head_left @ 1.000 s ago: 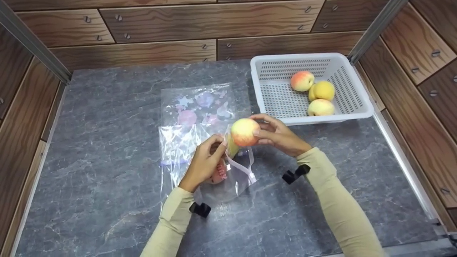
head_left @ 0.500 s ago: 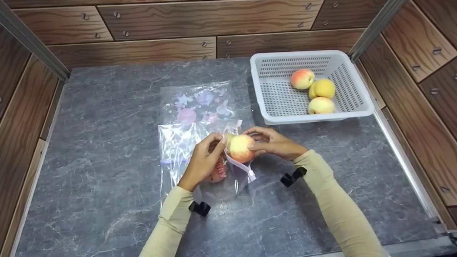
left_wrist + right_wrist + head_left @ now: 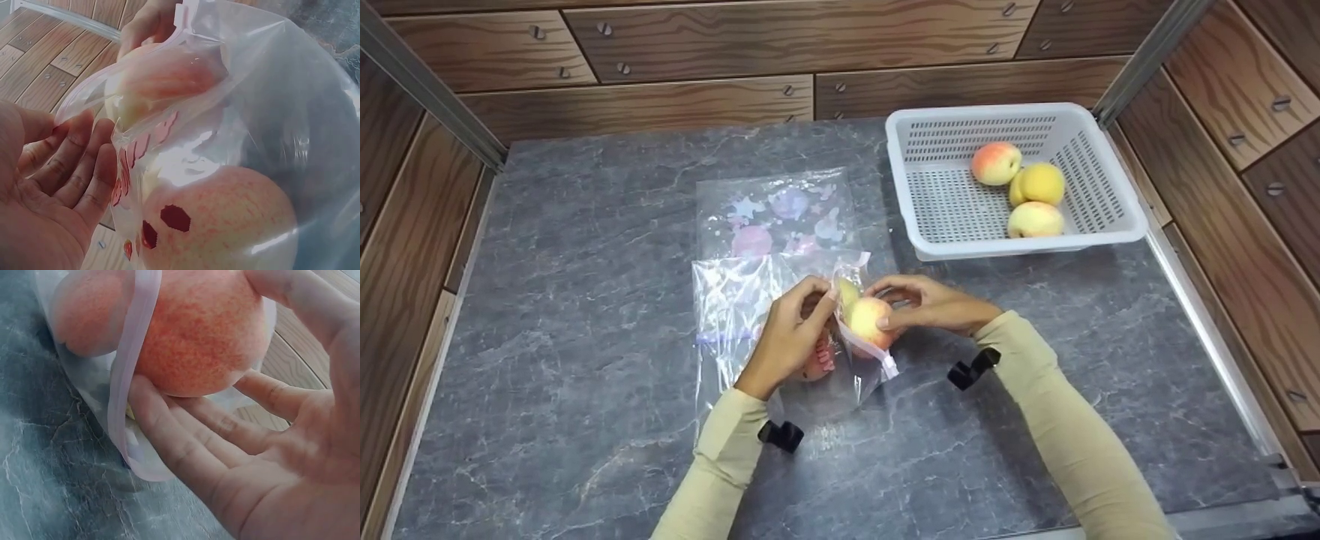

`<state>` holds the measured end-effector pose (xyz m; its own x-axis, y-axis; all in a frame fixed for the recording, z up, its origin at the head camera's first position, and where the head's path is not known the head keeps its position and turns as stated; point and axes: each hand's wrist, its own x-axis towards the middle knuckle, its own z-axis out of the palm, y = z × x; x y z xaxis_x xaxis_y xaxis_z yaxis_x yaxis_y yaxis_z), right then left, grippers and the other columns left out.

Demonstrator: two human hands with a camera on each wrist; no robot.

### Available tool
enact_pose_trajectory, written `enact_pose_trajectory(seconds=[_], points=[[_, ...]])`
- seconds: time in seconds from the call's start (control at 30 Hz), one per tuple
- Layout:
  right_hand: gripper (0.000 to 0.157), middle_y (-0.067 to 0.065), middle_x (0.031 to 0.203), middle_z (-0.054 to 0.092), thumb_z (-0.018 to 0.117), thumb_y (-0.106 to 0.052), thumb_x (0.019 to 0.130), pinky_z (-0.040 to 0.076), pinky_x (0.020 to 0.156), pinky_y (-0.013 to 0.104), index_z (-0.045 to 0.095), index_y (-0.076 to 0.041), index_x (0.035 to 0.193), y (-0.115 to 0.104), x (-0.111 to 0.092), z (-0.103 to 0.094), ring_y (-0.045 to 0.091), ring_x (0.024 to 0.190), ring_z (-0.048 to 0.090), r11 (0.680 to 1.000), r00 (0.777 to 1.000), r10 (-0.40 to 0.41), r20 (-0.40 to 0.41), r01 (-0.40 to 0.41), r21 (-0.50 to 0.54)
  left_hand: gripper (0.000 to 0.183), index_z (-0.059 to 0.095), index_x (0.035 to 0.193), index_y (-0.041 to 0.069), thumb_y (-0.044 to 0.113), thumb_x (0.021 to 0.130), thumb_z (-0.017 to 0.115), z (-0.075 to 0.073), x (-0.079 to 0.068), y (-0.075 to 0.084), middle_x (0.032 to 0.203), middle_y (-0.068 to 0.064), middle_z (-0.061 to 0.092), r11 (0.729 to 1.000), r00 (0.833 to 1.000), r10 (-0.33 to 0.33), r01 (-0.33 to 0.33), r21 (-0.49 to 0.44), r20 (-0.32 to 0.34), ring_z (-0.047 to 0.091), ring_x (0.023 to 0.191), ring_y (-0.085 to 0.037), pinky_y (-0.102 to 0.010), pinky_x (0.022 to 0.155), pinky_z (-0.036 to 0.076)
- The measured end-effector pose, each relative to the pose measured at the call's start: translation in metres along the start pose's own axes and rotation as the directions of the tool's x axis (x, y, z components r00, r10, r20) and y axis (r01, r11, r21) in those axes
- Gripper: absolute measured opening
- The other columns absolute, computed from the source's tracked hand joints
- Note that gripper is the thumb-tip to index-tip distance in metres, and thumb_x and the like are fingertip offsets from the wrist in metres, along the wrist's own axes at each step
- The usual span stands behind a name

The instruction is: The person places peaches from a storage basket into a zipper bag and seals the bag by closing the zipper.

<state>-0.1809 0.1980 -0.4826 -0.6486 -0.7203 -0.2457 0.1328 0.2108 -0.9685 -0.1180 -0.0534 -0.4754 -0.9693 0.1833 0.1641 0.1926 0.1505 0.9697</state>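
A clear zip bag (image 3: pixel 847 386) with a pale pink zip edge lies on the table, its mouth spread toward the right. Thumb and fingers of my left hand (image 3: pixel 791 334) pinch the bag's rim; the left wrist view shows the film caught between them. In my right hand (image 3: pixel 934 306) is a red-and-yellow peach (image 3: pixel 870 321), held between thumb and fingers at the bag's mouth, partly inside it. Within the bag, another peach (image 3: pixel 225 219) shows through the film below red printed marks. A yellow fruit (image 3: pixel 847 291), its kind unclear, sits behind the held peach.
A white plastic basket (image 3: pixel 911 217) at the back right holds several fruits, peach-like and yellow (image 3: pixel 1042 184). More clear bags, one with pastel prints (image 3: pixel 751 240), lie flat left of and behind the hands. Wood-patterned walls (image 3: pixel 697 45) enclose the table.
My right hand has brought the peach down and slightly left, from above the bag's mouth to partly inside it. The left hand keeps its pinch on the rim, nearly still.
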Motion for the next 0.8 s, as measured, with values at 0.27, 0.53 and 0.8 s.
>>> enact_pose_trajectory(seconds=[0.27,0.53,0.8], points=[[0.056,0.015,0.130,0.064,0.078,-0.011,0.087,0.050,0.103,0.044,0.057,0.002,0.137,-0.004,0.005,0.004,0.026,0.119,0.060,0.989,0.998,-0.013,0.059,0.022,-0.145,0.018,0.065,0.102,0.002,0.018,0.105,0.056,0.002,0.002,0.001,0.091,-0.006,0.069,1.000,0.999,0.018,-0.018,0.000,0.027,0.067,0.089,-0.017,-0.034,0.086,0.055],[0.055,0.014,0.126,0.066,0.077,-0.008,0.083,0.050,0.101,0.042,0.059,0.005,0.133,-0.004,0.010,0.009,0.026,0.116,0.060,0.976,0.997,0.045,0.062,-0.031,-0.218,0.018,0.064,0.100,0.004,0.018,0.106,0.055,0.004,0.002,0.002,0.087,-0.003,0.067,0.999,0.999,0.035,-0.034,-0.007,0.039,0.068,0.089,-0.015,-0.031,0.085,0.055],[0.045,0.013,0.113,0.068,0.077,-0.005,0.084,0.055,0.094,0.032,0.060,0.011,0.123,-0.001,0.017,0.016,0.024,0.105,0.064,0.981,0.994,0.081,0.079,-0.065,-0.183,0.014,0.063,0.099,0.005,0.014,0.105,0.055,0.006,0.001,0.001,0.086,-0.002,0.068,0.999,0.998,0.039,-0.039,-0.013,0.042,0.068,0.088,-0.014,-0.032,0.082,0.057]])
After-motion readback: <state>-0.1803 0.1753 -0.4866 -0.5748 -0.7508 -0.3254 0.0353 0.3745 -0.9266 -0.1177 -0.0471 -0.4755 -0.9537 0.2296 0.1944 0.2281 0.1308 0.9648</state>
